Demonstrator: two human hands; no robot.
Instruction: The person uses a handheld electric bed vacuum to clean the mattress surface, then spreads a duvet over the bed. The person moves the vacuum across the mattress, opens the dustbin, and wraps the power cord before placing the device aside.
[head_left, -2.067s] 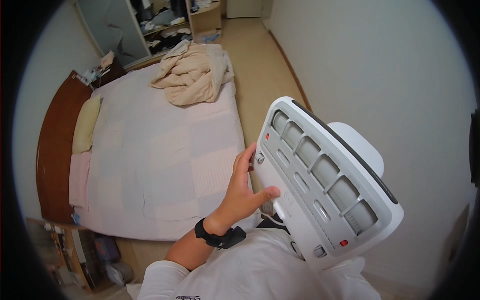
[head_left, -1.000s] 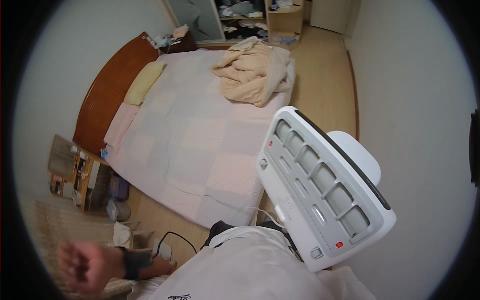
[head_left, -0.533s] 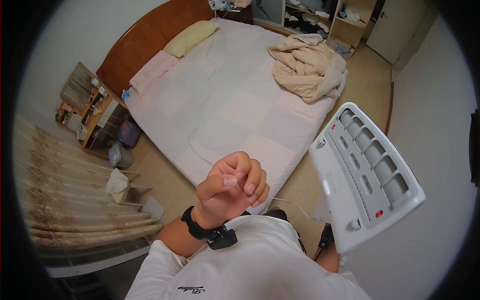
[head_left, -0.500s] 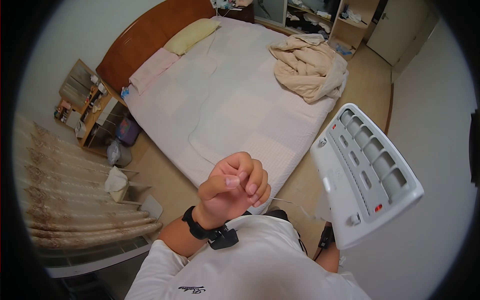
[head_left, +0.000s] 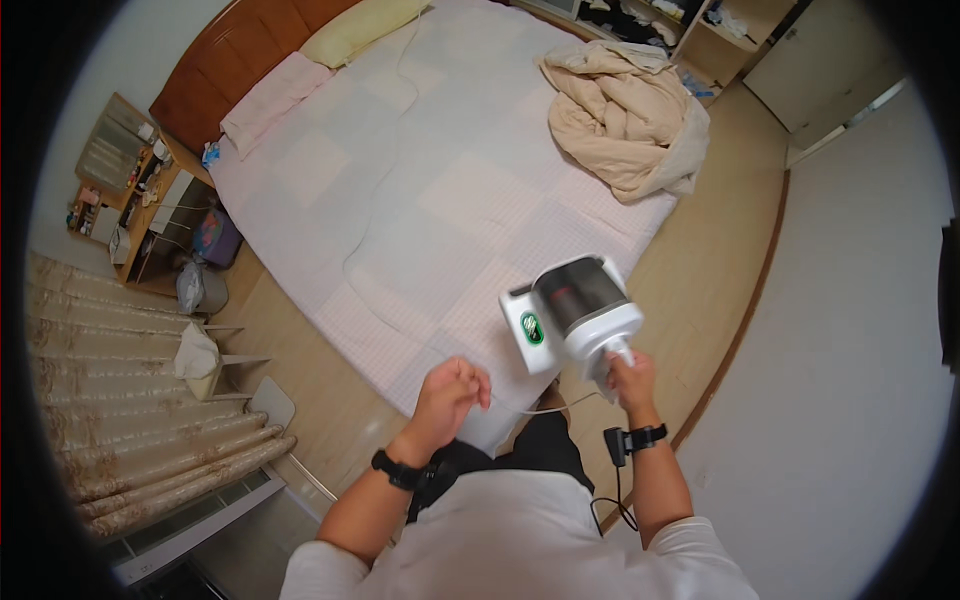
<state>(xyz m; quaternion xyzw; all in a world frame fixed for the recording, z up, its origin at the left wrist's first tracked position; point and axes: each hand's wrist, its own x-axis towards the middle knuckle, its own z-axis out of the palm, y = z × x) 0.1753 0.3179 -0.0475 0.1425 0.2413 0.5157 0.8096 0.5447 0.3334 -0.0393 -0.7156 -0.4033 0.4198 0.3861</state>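
My right hand (head_left: 632, 380) is closed round the handle of a white handheld mattress vacuum (head_left: 575, 310) with a dark see-through dust cup and a green-ringed panel. It is held in the air over the near right edge of the bed. My left hand (head_left: 450, 392) hovers by the bed's near end with its fingers curled. A thin pale power cord (head_left: 530, 410) runs from the vacuum toward the left hand and on across the bed; whether the fingers hold it is hidden.
The bed (head_left: 400, 200) has a checked pastel sheet. A bunched beige quilt (head_left: 625, 115) lies at its far right, pillows (head_left: 360, 30) by the headboard. At left stand a dressing table (head_left: 160, 215), a stool (head_left: 225, 375) and curtains (head_left: 130, 370). A white wall (head_left: 830, 350) rises at right.
The vacuum has moved down and left from beside the wall to over the bed's edge, turned so its underside no longer shows. My left hand has lowered slightly and turned.
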